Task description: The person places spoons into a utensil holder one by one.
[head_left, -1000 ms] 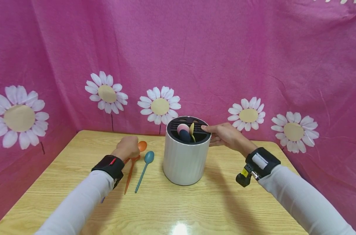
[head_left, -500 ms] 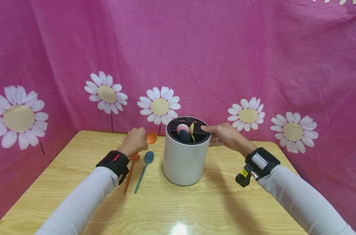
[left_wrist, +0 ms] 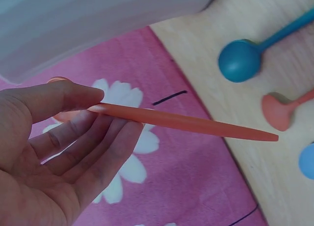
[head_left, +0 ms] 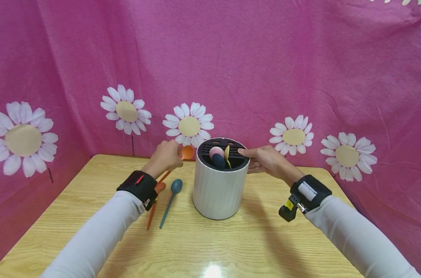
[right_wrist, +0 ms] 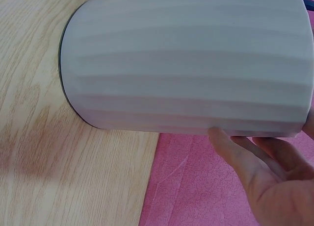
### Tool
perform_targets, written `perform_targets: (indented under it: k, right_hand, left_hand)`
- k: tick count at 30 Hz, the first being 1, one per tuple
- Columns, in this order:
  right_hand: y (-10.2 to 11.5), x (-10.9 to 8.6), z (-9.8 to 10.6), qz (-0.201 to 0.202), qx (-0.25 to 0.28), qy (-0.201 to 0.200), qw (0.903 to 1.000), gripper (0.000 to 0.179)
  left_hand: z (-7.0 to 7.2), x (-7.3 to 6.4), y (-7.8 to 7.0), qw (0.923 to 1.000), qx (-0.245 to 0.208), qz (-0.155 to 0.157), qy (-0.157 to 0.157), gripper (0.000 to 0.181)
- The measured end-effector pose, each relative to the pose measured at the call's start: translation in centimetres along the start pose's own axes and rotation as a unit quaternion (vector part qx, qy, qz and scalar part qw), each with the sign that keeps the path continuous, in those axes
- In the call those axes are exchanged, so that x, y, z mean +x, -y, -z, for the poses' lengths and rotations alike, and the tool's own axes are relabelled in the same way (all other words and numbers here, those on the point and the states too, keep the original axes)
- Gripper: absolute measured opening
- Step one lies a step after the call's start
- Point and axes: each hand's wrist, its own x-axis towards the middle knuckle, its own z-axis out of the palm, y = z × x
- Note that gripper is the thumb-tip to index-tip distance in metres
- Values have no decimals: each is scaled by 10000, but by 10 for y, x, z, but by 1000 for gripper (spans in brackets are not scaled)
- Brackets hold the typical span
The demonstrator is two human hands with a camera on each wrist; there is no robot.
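My left hand [head_left: 166, 157] pinches an orange spoon [head_left: 187, 152] near its bowl, to the left of a white ribbed utensil holder [head_left: 217, 195]. In the left wrist view the spoon's handle [left_wrist: 196, 124] sticks out past the fingertips. My right hand [head_left: 267, 161] grips the holder's right side, thumb on the dark rim and fingers against the outer wall. Several utensils stand in the holder's front opening, among them a pink one [head_left: 216, 151], a navy one [head_left: 219, 160] and a yellow one [head_left: 226, 153].
On the wooden table [head_left: 203, 247] lie a teal spoon [head_left: 176, 186] and a red-orange utensil [head_left: 160, 187], left of the holder. A blue rounded end [left_wrist: 308, 161] shows in the left wrist view. Behind the table hangs a pink cloth [head_left: 231, 77] with daisies.
My left hand has lifted the orange spoon off the table and carried it right and away from me, towards the holder. The right hand and the holder have stayed put.
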Motion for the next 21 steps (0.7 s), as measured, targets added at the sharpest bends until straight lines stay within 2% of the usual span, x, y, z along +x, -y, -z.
perform_targets:
  k: [3, 10, 21]
  right_hand:
    - [0, 1, 1, 24, 2, 56, 10000, 50]
    - [1, 1, 1, 9, -18, 48, 10000, 51]
    - [0, 0, -1, -37, -8, 29, 10000, 48]
  left_hand:
    - [5, 0, -6, 9998, -5, -46, -192, 21]
    - [15, -2, -18, 9967, -135, -515, -618, 13]
    - [30, -3, -33, 9958, -194, -566, -695, 10]
